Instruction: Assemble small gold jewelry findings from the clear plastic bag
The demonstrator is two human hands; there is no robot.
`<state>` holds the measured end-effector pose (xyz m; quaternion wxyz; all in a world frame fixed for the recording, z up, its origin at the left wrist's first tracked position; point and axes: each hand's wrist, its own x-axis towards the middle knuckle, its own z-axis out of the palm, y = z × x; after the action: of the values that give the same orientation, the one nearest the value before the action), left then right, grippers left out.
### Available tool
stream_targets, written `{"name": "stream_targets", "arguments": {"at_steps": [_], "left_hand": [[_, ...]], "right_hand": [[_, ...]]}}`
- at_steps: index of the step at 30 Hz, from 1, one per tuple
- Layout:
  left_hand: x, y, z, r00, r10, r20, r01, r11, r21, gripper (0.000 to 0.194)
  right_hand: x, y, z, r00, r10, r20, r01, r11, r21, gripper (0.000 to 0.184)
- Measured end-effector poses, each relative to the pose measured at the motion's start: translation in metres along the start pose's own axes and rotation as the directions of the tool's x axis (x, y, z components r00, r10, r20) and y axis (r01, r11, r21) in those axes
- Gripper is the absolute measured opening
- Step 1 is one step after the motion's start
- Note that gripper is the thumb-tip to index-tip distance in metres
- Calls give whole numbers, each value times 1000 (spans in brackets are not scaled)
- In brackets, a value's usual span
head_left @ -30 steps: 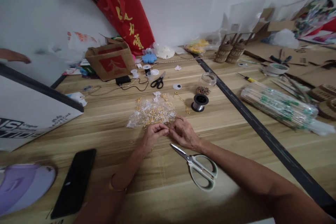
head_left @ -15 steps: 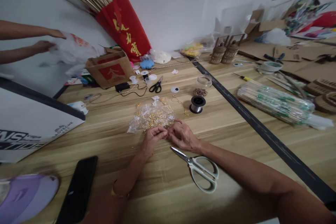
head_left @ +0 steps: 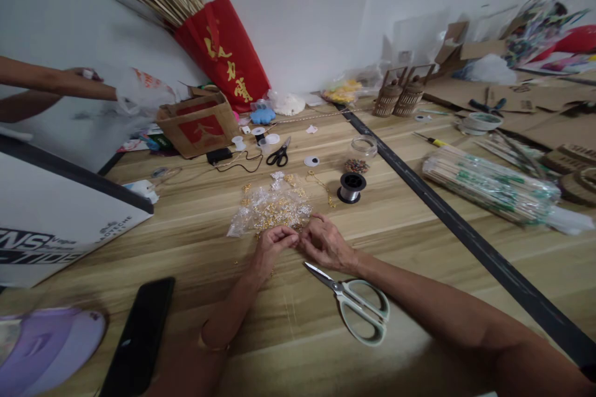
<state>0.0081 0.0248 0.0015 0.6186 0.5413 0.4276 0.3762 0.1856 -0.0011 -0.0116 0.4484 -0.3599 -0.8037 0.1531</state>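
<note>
My left hand (head_left: 272, 249) and my right hand (head_left: 327, 242) meet fingertip to fingertip over the wooden table. Both are closed in a pinch; whatever lies between the fingers is too small to make out. Just beyond them is a pile of small gold and silver jewelry findings on clear plastic bags (head_left: 267, 208). Light-handled scissors (head_left: 361, 307) lie slightly open below my right wrist. A spool of clear line (head_left: 351, 188) stands past my right hand, beside a thin gold chain (head_left: 322, 186). A faint thread trails on the table between my forearms.
A jar of beads (head_left: 362, 154), black scissors (head_left: 279, 152) and a paper bag (head_left: 198, 124) stand farther back. A phone (head_left: 139, 335) and a white box (head_left: 65, 217) are left; wrapped sticks (head_left: 491, 183) lie right. Another person's arm (head_left: 56, 77) reaches into a plastic bag (head_left: 144, 90).
My hands stay pinched together in nearly the same place. At the left, the other person's hands have shifted: one now reaches into the plastic bag, the other has drawn back. The view has moved slightly.
</note>
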Motion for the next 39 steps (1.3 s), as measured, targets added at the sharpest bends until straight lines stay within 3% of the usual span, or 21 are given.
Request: {"name": "stream_targets", "arguments": {"at_steps": [39], "left_hand": [[0,-5,-2,999,-22,32,21,999,32,19]], "right_hand": [[3,-3,-1,1000,0,-10,0,1000,-14,9]]}}
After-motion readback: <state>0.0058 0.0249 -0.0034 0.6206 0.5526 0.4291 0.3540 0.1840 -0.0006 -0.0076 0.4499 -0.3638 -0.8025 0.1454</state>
